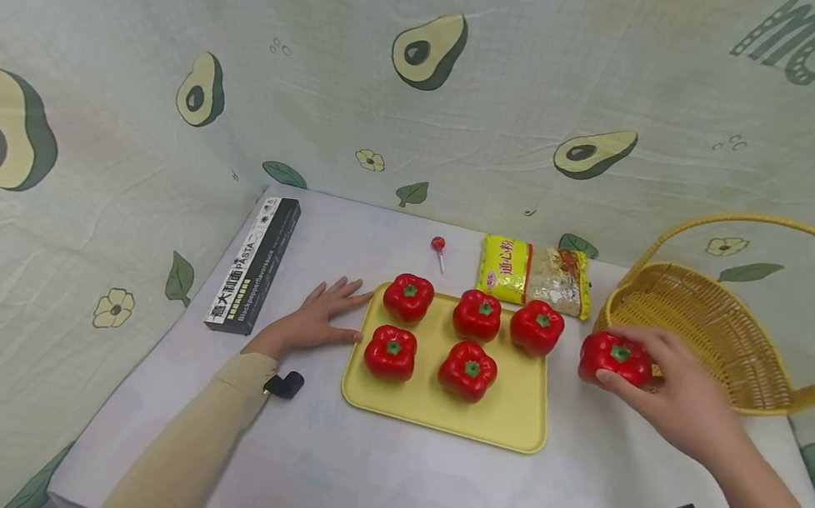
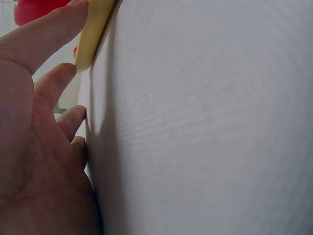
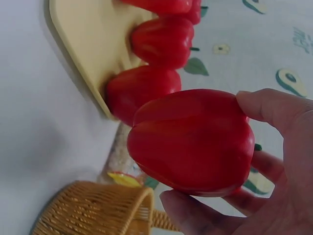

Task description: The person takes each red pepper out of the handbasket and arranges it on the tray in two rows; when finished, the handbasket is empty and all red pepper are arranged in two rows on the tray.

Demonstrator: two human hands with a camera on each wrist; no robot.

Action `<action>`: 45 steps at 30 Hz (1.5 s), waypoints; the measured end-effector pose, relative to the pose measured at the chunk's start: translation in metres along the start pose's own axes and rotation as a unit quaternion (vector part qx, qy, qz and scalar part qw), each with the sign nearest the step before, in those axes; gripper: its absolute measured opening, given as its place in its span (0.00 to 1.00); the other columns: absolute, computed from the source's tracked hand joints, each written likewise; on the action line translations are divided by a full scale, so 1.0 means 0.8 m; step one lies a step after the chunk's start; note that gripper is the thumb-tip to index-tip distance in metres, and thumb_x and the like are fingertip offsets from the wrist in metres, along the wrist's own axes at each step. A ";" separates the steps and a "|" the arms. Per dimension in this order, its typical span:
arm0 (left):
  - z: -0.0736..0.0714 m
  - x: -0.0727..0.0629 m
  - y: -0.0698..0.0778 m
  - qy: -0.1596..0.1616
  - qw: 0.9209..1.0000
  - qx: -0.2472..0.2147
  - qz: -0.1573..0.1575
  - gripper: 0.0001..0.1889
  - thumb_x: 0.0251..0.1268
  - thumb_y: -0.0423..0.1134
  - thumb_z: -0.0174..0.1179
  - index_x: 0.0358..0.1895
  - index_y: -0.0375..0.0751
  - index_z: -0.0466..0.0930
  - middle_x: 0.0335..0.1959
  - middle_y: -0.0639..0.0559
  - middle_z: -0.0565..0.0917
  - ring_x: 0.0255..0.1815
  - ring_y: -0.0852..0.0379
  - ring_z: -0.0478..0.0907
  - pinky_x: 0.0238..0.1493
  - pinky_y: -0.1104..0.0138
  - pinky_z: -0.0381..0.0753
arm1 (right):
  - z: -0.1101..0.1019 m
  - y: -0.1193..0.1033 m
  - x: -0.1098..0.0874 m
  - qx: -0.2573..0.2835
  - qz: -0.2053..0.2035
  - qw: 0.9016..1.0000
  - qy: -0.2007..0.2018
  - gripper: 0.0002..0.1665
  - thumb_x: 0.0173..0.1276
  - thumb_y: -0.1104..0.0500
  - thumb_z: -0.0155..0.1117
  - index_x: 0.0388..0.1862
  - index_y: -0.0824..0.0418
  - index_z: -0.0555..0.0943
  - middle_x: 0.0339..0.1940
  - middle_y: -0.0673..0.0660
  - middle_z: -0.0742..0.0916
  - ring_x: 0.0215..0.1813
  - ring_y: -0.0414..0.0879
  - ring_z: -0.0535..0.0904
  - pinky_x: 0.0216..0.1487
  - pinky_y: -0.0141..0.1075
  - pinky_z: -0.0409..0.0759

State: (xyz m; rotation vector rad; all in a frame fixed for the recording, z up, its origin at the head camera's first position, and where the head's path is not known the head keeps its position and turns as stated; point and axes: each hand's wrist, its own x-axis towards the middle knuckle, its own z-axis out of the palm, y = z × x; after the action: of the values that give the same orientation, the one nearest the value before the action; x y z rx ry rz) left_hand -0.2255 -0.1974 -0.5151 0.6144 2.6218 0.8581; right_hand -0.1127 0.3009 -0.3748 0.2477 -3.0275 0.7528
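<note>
Held in my right hand (image 1: pixel 686 395) is a red bell pepper (image 3: pixel 193 142), gripped between thumb and fingers, between the yellow tray (image 1: pixel 434 420) and the wicker basket (image 1: pixel 710 314). In the right wrist view the pepper hangs above the table, apart from the basket. Several more red bell peppers (image 1: pixel 468 371) stand on the tray with green stems up. My left hand (image 1: pixel 317 317) lies with fingers spread at the tray's left edge; in the left wrist view its thumb (image 2: pixel 54 34) touches the tray rim.
A black and white pasta box (image 1: pixel 253 266) lies at the left. Behind the tray are a red lollipop (image 1: pixel 439 245) and a yellow bag of macaroni (image 1: pixel 535 275). The basket's tall handle (image 1: pixel 773 222) arches up at the right, near the cloth backdrop (image 1: pixel 497 130).
</note>
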 end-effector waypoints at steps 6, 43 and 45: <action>0.000 -0.001 0.001 0.009 1.000 -0.009 0.011 0.43 0.61 0.59 0.67 0.80 0.59 0.61 0.84 0.52 0.52 0.85 0.48 0.35 0.81 0.48 0.27 | 0.017 -0.011 -0.002 0.010 -0.002 1.000 -0.027 0.42 0.60 0.41 0.78 0.68 0.55 0.75 0.63 0.66 0.76 0.58 0.66 0.73 0.44 0.59 0.87; 0.001 0.001 -0.003 0.005 1.000 -0.003 0.004 0.43 0.62 0.60 0.67 0.80 0.62 0.59 0.84 0.54 0.51 0.85 0.50 0.34 0.81 0.50 0.28 | 0.102 -0.033 -0.003 0.066 -0.004 0.995 -0.081 0.36 0.64 0.41 0.74 0.68 0.48 0.76 0.67 0.61 0.74 0.63 0.63 0.75 0.51 0.59 0.85; 0.002 0.001 -0.003 0.004 1.000 -0.002 0.002 0.43 0.62 0.60 0.67 0.80 0.63 0.59 0.84 0.55 0.51 0.85 0.51 0.34 0.81 0.50 0.27 | 0.103 -0.033 -0.003 0.069 -0.002 0.994 -0.079 0.36 0.64 0.42 0.75 0.69 0.48 0.76 0.67 0.61 0.74 0.63 0.62 0.76 0.51 0.57 0.86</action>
State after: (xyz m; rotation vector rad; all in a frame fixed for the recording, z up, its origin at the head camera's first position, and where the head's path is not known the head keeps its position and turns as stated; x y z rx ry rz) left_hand -0.2263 -0.1981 -0.5176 0.6174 2.6264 0.8681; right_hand -0.1042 0.2397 -0.4357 0.3316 -3.1233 0.9888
